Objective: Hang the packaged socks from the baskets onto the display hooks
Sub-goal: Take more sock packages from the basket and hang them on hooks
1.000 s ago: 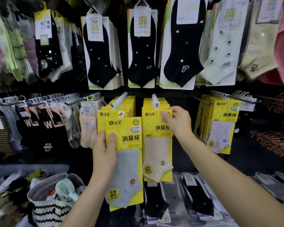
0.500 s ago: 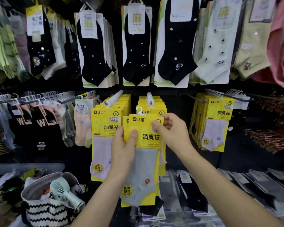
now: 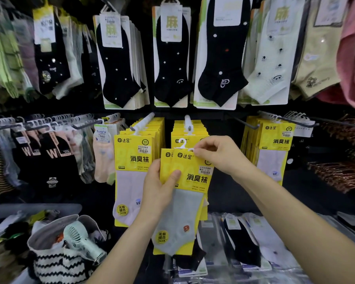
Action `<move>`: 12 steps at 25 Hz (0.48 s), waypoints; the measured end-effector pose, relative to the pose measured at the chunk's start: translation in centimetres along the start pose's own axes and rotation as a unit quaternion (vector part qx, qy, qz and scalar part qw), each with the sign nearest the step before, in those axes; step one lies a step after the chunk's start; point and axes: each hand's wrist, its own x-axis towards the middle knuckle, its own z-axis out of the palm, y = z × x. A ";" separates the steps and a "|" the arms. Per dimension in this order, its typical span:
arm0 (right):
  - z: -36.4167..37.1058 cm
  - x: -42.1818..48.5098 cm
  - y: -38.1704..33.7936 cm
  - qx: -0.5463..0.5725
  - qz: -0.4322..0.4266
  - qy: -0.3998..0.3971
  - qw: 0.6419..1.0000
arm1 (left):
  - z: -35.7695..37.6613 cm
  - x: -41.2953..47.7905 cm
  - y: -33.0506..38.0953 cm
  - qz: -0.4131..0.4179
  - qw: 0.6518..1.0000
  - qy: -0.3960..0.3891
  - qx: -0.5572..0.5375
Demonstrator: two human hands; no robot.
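My left hand (image 3: 159,189) grips two or more yellow sock packs (image 3: 190,175) by their left side, thumb across the front; the front pack shows a grey sock. My right hand (image 3: 217,156) pinches the top right corner of the front pack, beside its small white hanger. Just behind the packs a white display hook (image 3: 188,121) carries a row of the same yellow packs (image 3: 190,132). A second hook (image 3: 145,120) to the left holds more yellow packs (image 3: 134,160) with a pale sock in front.
Black and pale socks hang on the upper row (image 3: 168,58). A third stack of yellow packs (image 3: 275,144) hangs at right. A black-and-white striped bag (image 3: 55,263) with a mint handheld fan (image 3: 80,240) sits at lower left. Flat packaged socks (image 3: 242,242) lie below.
The packs in my left hand moved right and up, in front of the middle hook. My right hand left the hanging pack and now pinches the top corner of the held pack.
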 end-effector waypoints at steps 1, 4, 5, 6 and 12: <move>0.0 0.2 -0.1 0.007 0.006 0.007 1.000 | 0.0 0.1 -0.1 0.001 1.000 -0.001 -0.003; -0.3 0.8 0.0 0.055 0.037 0.042 0.997 | 0.0 0.4 -0.3 -0.008 1.000 0.003 -0.013; -0.3 1.1 0.0 0.058 0.044 0.048 0.996 | 0.0 0.4 -0.3 -0.010 1.000 0.009 -0.013; -0.4 1.4 0.0 0.054 0.048 0.053 0.996 | -0.2 0.4 -0.4 -0.007 1.000 0.019 -0.012; -1.2 4.5 -1.2 0.023 0.030 0.130 0.991 | -3.3 0.4 0.0 0.034 0.993 0.114 -0.018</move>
